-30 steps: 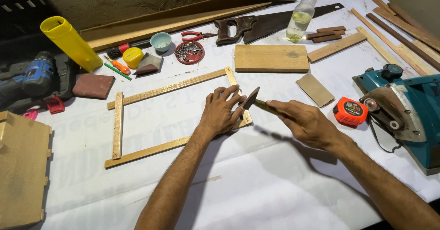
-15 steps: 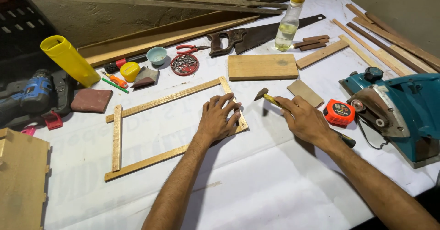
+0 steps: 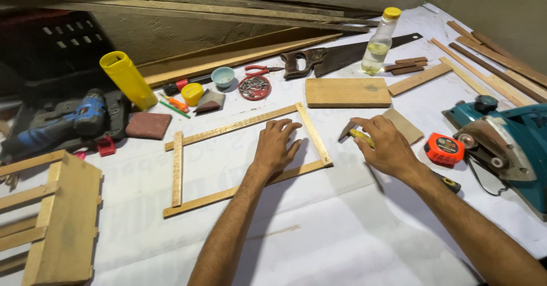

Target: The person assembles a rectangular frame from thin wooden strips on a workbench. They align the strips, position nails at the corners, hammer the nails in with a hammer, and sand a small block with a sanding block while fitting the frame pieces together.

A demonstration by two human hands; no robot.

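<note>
Your left hand [image 3: 277,146] lies spread flat inside the thin wooden frame [image 3: 245,156] at mid-tabletop [image 3: 342,229]. Your right hand [image 3: 386,145] grips a hammer [image 3: 354,133] just beside it. The frame looks light and flimsy; press near its joints.

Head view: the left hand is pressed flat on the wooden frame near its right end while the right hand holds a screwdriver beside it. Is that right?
Not quite. The head view shows the right hand holding a hammer with a yellow handle, not a screwdriver. The rest stands: the left hand lies flat on the wooden frame near its right end, and the right hand is beside it.
</note>
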